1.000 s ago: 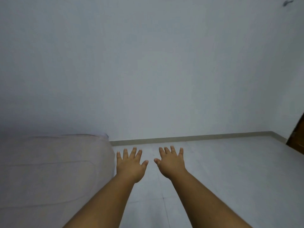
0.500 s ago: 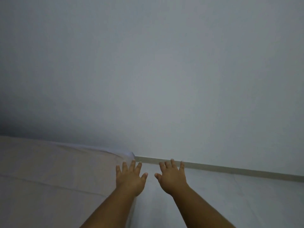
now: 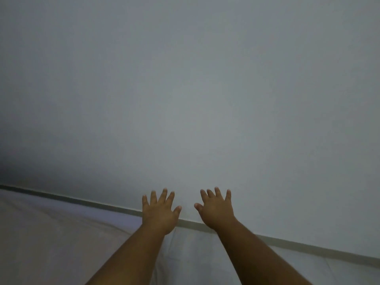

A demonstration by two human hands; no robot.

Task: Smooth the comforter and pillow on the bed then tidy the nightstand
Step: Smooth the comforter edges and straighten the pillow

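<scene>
A pale beige comforter [image 3: 51,239] covers the bed across the lower left of the head view, with a few soft creases. My left hand [image 3: 159,212] is stretched forward above the bed's right edge, palm down, fingers spread, holding nothing. My right hand [image 3: 217,210] reaches out beside it over the floor, also with fingers spread and empty. Neither hand touches the bedding. No pillow or nightstand is in view.
A plain grey-white wall [image 3: 195,89] fills most of the view. A pale baseboard [image 3: 308,246] runs diagonally down to the right along its foot. A strip of light floor [image 3: 205,256] lies between my forearms, right of the bed.
The view has swung left and tilted, so more of the bed shows and the floor and brown door at right are gone. Both hands stay outstretched and spread.
</scene>
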